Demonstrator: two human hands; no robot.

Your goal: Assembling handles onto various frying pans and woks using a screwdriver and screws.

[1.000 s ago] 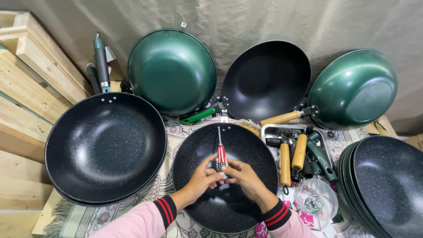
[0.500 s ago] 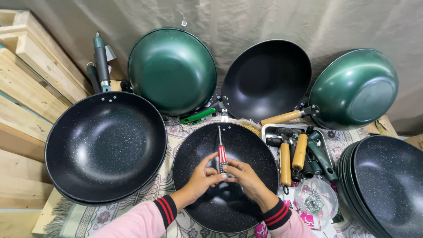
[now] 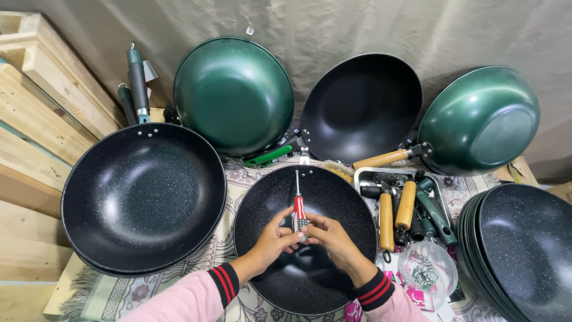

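Head view: fingertips of both hands meet on the red-and-white handle of a screwdriver (image 3: 299, 206). Left hand (image 3: 273, 241) pinches the handle from its side, fingers curled narrow around it; right hand (image 3: 333, 238) closes on the handle's lower end from the other side. The shaft points away from the person, tip at the far rim of the black speckled pan (image 3: 305, 238) lying open side up directly under the hands, next to two small rivet holes there. Judgement: the two-handed grip steadies the tool on a fastener at the rim; the fastener itself is too small to make out.

Just right of the pan, a metal tray (image 3: 362, 173) holds loose handles, some wooden, some dark green. Nearer the person, a clear plastic bowl of screws (image 3: 426, 271), likely kept within reach of the right hand.

Left: a larger black pan (image 3: 143, 197) with a green handle already fitted. Right edge: a stack of black pans (image 3: 524, 250). Three more lean against the back wall: a green pan (image 3: 233, 95), a black pan (image 3: 360, 107), and a green pan with a wooden handle (image 3: 479, 119).

Surface: patterned floral cloth (image 3: 232, 179) with a fringe. Grey draped fabric behind; wooden planks (image 3: 36, 113) stacked at left.
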